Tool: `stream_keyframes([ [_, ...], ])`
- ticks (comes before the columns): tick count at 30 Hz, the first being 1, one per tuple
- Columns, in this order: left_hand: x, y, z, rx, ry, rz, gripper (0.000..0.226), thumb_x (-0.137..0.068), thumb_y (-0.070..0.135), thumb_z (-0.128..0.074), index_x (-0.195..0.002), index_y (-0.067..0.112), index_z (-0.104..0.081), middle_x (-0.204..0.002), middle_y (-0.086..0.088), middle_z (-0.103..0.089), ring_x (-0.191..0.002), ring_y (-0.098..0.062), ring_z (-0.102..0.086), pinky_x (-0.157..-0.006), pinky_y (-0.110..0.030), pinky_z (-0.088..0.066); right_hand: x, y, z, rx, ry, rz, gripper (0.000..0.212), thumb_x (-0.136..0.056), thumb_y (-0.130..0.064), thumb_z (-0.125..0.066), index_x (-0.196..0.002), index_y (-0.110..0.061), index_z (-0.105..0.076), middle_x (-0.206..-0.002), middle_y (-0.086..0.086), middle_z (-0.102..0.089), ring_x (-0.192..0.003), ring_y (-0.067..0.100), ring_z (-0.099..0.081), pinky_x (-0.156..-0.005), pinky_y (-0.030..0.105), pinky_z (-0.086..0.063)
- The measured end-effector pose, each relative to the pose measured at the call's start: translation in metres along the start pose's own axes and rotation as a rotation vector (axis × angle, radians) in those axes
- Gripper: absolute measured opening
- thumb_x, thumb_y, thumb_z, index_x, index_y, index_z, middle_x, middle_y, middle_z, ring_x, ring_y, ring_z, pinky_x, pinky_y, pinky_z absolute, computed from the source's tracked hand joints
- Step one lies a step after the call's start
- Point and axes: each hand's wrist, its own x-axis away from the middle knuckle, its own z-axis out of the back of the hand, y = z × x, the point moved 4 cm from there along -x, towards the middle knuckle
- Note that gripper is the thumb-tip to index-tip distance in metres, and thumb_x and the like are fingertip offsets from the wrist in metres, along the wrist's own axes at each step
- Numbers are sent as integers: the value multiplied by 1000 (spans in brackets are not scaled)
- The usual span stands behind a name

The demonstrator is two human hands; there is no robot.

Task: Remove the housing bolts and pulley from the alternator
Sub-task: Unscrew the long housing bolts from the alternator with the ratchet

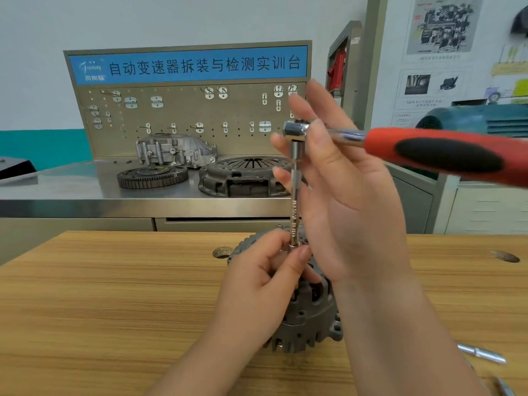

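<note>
A grey alternator (307,318) stands on the wooden table (114,295), mostly hidden behind my hands. A ratchet wrench (445,152) with a red and black handle points right, with a long chrome extension bar (295,201) running straight down to the alternator's top. My left hand (257,284) pinches the lower end of the extension where it meets the alternator. My right hand (343,190) is beside the ratchet head, fingers straight and spread, thumb lying along the chrome shank. The bolts and the pulley are hidden.
A chrome tool piece (483,352) lies on the table at the right edge. Two round holes (222,252) are cut in the tabletop. Behind stands a steel bench with a clutch cover (245,175), a flywheel (153,175), a housing casting (175,150) and a pegboard (185,115).
</note>
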Motion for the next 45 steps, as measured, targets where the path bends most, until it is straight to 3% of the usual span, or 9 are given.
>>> stream_keyframes([
  [8,3,0,-3,-53,-39,-49,21,-87,52,-45,-87,40,-62,-60,17,-58,-56,-3,-49,-54,-16,-37,0,5,3,-94,3,-127,47,-81,-49,-45,-115,-20,-61,-92,-1,-76,-80,16,-71,-77,26,-56],
  [13,-1,-3,-2,-7,-10,5,26,-86,36,-52,-91,16,-67,-57,20,-64,-49,-1,-45,-49,-11,-35,1,0,0,91,7,44,24,-86,-28,-59,-108,-34,-67,-122,-10,-68,-111,14,-64,-90,32,-50],
  [16,0,-3,-2,14,-16,0,23,-87,39,-54,-93,21,-67,-54,19,-61,-47,-2,-42,-47,-13,-33,1,0,0,54,-13,22,25,-90,-32,-52,-112,-33,-64,-122,-10,-68,-100,15,-69,-83,27,-50],
  [20,3,-1,-2,18,-53,-21,33,-84,55,-45,-94,29,-64,-68,4,-64,-69,-28,-56,-61,-37,-45,1,4,3,-26,6,-110,41,-93,-48,-39,-116,-21,-61,-101,0,-75,-84,19,-72,-78,25,-56],
  [27,1,-3,-1,39,-28,34,22,-89,46,-58,-87,25,-68,-65,15,-69,-51,-19,-46,-54,-24,-40,1,-1,0,58,-9,17,22,-87,-28,-56,-105,-34,-69,-116,-16,-69,-104,11,-64,-93,33,-49],
  [31,1,-3,-1,24,-35,14,20,-88,43,-56,-88,26,-67,-60,17,-65,-50,-4,-47,-49,-16,-39,0,0,2,-72,-8,-44,24,-92,-35,-52,-110,-26,-64,-117,-4,-70,-86,17,-69,-77,24,-53],
  [35,3,1,-2,-32,-48,-44,33,-86,53,-43,-93,30,-64,-77,17,-70,-66,-16,-61,-63,-32,-49,0,3,6,-59,9,-138,45,-83,-47,-43,-114,-20,-61,-96,-1,-76,-79,16,-70,-77,27,-52],
  [40,1,-1,-2,26,-17,36,46,-85,42,-54,-98,-1,-61,-72,9,-72,-65,-36,-57,-59,-34,-44,2,-1,2,64,-4,-10,24,-87,-31,-56,-107,-33,-69,-119,-10,-69,-108,12,-63,-88,31,-49],
  [45,1,0,-3,34,-24,13,36,-86,49,-51,-98,18,-64,-70,13,-70,-59,-31,-51,-56,-31,-43,1,1,0,-24,-38,-68,30,-90,-42,-50,-113,-29,-63,-114,-5,-72,-92,16,-70,-80,25,-53],
])
